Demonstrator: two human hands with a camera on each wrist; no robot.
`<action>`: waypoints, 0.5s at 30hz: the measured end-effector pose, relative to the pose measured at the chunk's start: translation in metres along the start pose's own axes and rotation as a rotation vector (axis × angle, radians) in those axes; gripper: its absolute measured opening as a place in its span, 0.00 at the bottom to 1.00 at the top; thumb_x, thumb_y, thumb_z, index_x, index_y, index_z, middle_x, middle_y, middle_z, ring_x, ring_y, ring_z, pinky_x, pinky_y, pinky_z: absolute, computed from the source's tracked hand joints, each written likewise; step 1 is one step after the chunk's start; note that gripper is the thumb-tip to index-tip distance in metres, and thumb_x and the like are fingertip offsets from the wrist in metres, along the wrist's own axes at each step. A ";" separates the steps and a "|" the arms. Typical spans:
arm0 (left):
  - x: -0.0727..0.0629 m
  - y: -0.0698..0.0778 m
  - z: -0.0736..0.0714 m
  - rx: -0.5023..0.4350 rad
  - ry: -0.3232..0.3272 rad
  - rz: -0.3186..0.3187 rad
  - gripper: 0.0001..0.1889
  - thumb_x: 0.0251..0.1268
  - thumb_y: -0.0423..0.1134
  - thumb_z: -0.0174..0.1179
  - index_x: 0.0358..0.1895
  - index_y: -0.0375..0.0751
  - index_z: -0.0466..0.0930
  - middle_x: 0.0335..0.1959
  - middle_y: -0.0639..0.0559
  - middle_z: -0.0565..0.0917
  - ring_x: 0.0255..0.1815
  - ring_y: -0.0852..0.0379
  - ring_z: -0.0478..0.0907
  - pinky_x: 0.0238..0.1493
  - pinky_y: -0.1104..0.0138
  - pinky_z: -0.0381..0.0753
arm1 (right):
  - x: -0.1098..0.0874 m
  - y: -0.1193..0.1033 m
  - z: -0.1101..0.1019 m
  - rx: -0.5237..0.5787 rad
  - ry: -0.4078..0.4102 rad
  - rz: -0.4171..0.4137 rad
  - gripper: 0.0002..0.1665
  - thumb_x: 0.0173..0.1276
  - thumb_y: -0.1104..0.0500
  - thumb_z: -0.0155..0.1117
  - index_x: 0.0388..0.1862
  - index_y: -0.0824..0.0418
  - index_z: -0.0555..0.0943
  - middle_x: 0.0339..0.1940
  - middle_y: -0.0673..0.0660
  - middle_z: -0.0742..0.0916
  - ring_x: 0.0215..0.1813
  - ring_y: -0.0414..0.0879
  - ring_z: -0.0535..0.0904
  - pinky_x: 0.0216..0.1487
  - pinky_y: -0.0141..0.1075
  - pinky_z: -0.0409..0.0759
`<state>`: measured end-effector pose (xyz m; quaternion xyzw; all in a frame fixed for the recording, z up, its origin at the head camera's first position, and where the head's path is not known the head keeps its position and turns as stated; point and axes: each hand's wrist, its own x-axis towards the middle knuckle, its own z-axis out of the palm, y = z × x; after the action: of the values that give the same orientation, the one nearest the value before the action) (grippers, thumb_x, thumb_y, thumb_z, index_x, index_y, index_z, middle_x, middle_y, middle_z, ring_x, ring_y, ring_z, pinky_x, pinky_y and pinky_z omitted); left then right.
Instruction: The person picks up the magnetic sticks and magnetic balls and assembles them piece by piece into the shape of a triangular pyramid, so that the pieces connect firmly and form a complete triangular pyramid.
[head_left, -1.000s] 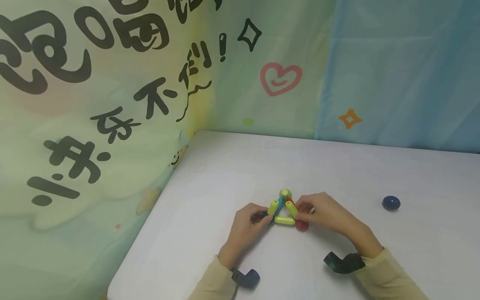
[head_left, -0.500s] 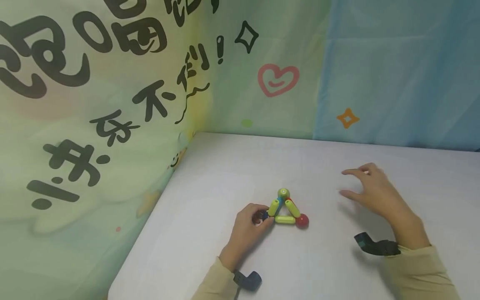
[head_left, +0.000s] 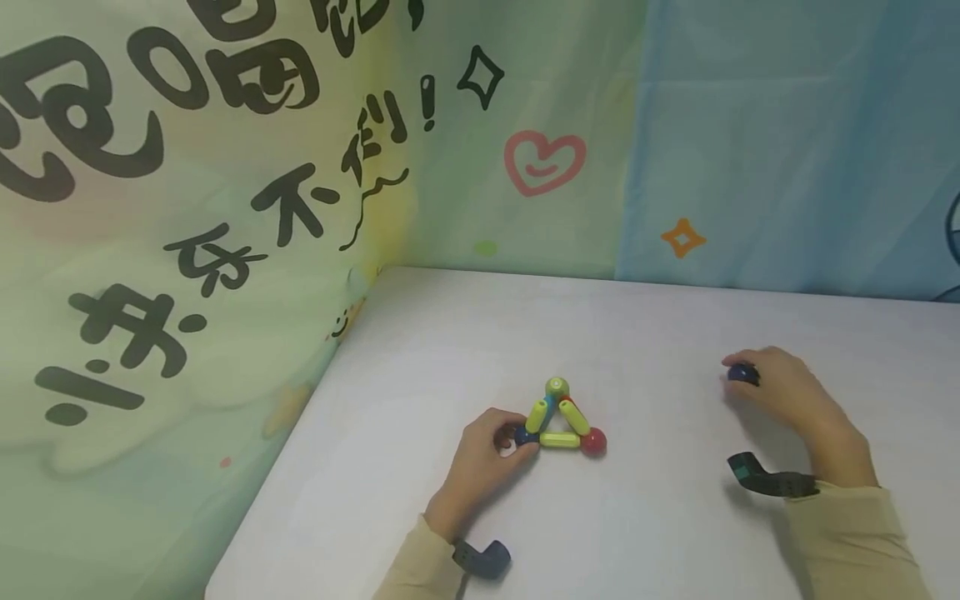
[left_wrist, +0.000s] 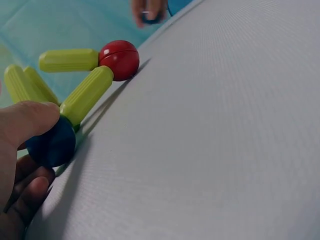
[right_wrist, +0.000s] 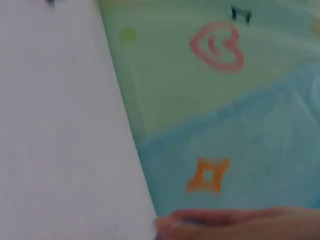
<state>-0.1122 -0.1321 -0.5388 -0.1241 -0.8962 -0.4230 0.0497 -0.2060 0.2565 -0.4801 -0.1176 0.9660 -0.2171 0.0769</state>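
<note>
A triangle of rods and balls, like a magnetic building toy, lies on the table. Its yellow-green rod [head_left: 560,440] runs along the front between a dark blue ball [head_left: 527,435] and a red ball [head_left: 594,442]; a green ball [head_left: 557,387] forms the far corner. Two more yellow-green rods rise from the front corners. My left hand [head_left: 483,454] holds the blue corner ball between thumb and fingers, clearest in the left wrist view. Off to the right, my right hand [head_left: 787,392] grips a separate dark blue ball [head_left: 743,373]. In the right wrist view that ball is almost entirely hidden.
The white table [head_left: 645,517] ends at a printed cloth backdrop [head_left: 720,150] behind and another on the left. Each wrist carries a dark camera mount [head_left: 483,560]. A thin dark curved object [head_left: 954,229] shows at the far right edge.
My right hand has let go of the triangle, moved right and picked up the loose blue ball. My left hand still holds the corner ball. The head view has shifted slightly.
</note>
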 end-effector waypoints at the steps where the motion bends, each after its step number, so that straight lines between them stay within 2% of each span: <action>1: 0.000 0.000 -0.001 -0.002 0.001 -0.004 0.18 0.55 0.44 0.68 0.49 0.46 0.79 0.41 0.55 0.81 0.35 0.65 0.76 0.39 0.74 0.78 | 0.002 -0.016 0.002 0.037 0.048 -0.032 0.24 0.63 0.60 0.64 0.56 0.70 0.75 0.53 0.77 0.75 0.55 0.73 0.69 0.55 0.65 0.68; 5: -0.002 0.000 -0.004 -0.001 -0.005 -0.030 0.18 0.56 0.44 0.68 0.49 0.46 0.79 0.40 0.56 0.81 0.35 0.65 0.76 0.39 0.74 0.78 | 0.007 -0.095 0.023 0.221 0.218 -0.183 0.28 0.61 0.61 0.68 0.60 0.63 0.75 0.52 0.66 0.79 0.54 0.62 0.77 0.53 0.56 0.77; 8: -0.001 0.000 -0.004 -0.003 -0.012 -0.036 0.18 0.56 0.45 0.67 0.50 0.47 0.79 0.40 0.57 0.81 0.36 0.65 0.76 0.39 0.74 0.78 | 0.006 -0.144 0.043 0.259 0.291 -0.320 0.29 0.56 0.58 0.73 0.58 0.60 0.77 0.51 0.60 0.84 0.53 0.56 0.81 0.53 0.50 0.79; 11: 0.000 -0.001 -0.003 -0.013 -0.017 -0.028 0.18 0.57 0.47 0.67 0.50 0.47 0.79 0.41 0.56 0.81 0.37 0.64 0.77 0.40 0.74 0.79 | 0.004 -0.170 0.059 0.216 0.352 -0.426 0.27 0.52 0.56 0.75 0.53 0.57 0.80 0.50 0.56 0.86 0.54 0.52 0.81 0.55 0.48 0.79; 15: 0.001 -0.002 -0.002 -0.010 -0.021 -0.010 0.18 0.58 0.47 0.66 0.50 0.47 0.78 0.42 0.56 0.81 0.39 0.65 0.77 0.41 0.74 0.79 | 0.003 -0.178 0.068 0.195 0.388 -0.509 0.26 0.49 0.55 0.76 0.50 0.56 0.83 0.48 0.53 0.87 0.53 0.49 0.81 0.54 0.45 0.80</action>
<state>-0.1133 -0.1348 -0.5392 -0.1245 -0.8952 -0.4263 0.0375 -0.1606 0.0718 -0.4636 -0.3038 0.8769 -0.3389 -0.1546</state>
